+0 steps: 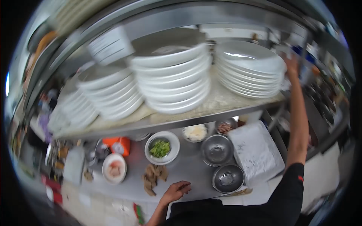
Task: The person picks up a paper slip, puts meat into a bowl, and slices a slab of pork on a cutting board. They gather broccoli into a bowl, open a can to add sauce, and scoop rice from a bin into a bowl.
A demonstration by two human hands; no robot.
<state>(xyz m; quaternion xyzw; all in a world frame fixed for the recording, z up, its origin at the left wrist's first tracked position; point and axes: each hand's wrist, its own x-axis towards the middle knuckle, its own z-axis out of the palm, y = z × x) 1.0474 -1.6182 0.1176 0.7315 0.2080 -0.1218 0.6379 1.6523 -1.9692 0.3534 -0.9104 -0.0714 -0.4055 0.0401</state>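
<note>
Stretched up to the right end of the shelf, my right hand [290, 63] is beside a stack of white plates [250, 69]; it is blurred, and whether it holds anything is unclear. My left hand [177, 191] hovers at the front edge of the steel counter [196, 165], fingers apart, holding nothing. A crumpled brown cloth [153, 177] lies just left of it. Behind the cloth is a white bowl with chopped greens [160, 149]. Two metal bowls, one farther back [217, 150] and one nearer [227, 178], stand to the right of my left hand.
Tall stacks of white bowls [171, 79] fill the shelf above the counter [169, 126]. Below are a white bowl with pink pieces [114, 169], an orange object [120, 145], a bowl of white shreds [195, 132] and a plastic-covered white tray [256, 152].
</note>
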